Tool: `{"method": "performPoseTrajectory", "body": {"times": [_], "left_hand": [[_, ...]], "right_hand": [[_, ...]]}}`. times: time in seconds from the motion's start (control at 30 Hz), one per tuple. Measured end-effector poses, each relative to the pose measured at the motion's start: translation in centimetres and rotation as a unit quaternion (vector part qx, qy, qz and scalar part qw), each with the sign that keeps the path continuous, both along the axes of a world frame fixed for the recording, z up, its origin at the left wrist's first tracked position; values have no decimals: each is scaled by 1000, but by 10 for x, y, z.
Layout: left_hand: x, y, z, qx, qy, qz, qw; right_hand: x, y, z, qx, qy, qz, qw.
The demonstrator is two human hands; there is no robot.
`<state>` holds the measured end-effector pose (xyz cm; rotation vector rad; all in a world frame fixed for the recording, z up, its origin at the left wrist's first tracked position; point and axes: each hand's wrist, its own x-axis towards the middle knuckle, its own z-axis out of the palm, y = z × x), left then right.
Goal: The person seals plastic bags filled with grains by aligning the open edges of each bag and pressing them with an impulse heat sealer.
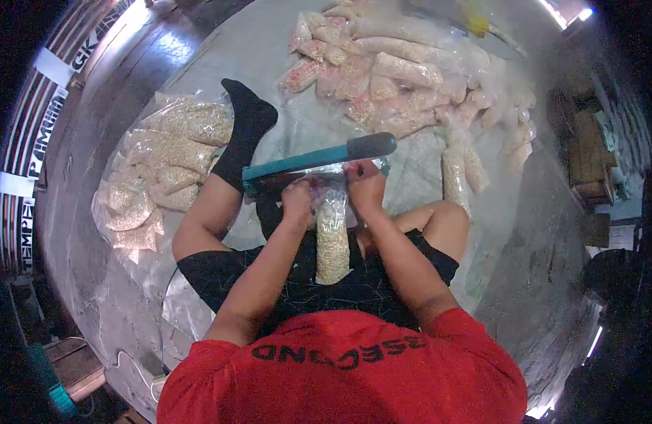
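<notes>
A clear plastic bag of pale puffed snacks [333, 247] lies on my lap, its unfilled top stretched toward an impulse sealer [298, 164]. The sealer has a teal arm with a dark grip, raised slightly above its base. My left hand [298, 200] is closed on the left side of the bag's top, close to the sealer's front edge. On the other side, my right hand [366, 186] pinches the bag's top, just below the dark grip. The fingertips and the sealing strip are partly hidden.
Filled snack bags [174, 152] are piled left of my leg. A larger heap of bags [411, 78], some with red printing, lies ahead and to the right. Cardboard boxes [591, 166] stand at the far right. A white cable [139, 371] runs over the floor at lower left.
</notes>
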<state>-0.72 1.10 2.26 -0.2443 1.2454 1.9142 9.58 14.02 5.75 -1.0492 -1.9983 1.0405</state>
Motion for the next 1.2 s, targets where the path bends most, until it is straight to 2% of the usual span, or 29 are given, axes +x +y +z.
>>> {"method": "performPoseTrajectory", "body": {"times": [0.1,0.2,0.23,0.3,0.33,0.37,0.4,0.53,0.57,0.63,0.73,0.8,0.9,0.93,1.0,1.2], "left_hand": [[3,1,7,0,22,2,1000],[0,1,2,-23,46,15,999],[0,1,11,-39,25,25,999],[5,2,11,-56,-2,34,998],[6,3,0,-13,-14,50,999],[6,4,-7,29,-25,67,997],[7,6,-5,-5,-7,66,998],[6,5,-7,-32,21,68,997],[6,2,-15,-84,166,30,982],[4,-2,-34,-138,302,-11,943],[-1,-4,-45,-120,225,-70,964],[5,-5,-43,-43,80,9,996],[33,-18,21,-63,38,70,995],[41,-28,28,-61,30,75,995],[51,-49,33,-83,-5,39,996],[32,-60,23,-54,-119,30,991]], "right_hand": [[7,2,2,-41,2,0,999],[29,1,-1,3,64,-120,991],[31,2,11,5,62,-118,991],[40,2,38,121,143,-139,972],[42,5,56,122,139,-140,973],[39,11,76,243,81,-84,963],[38,15,86,360,25,-27,932],[37,21,66,364,-7,15,931],[39,22,58,365,-6,18,931],[45,24,42,303,-76,27,949],[45,26,30,320,-106,39,941],[42,24,28,319,-100,42,942],[41,24,25,309,-100,50,944],[42,24,24,298,-105,51,947],[42,23,22,310,-123,54,941],[40,23,15,333,-156,48,929]]}}
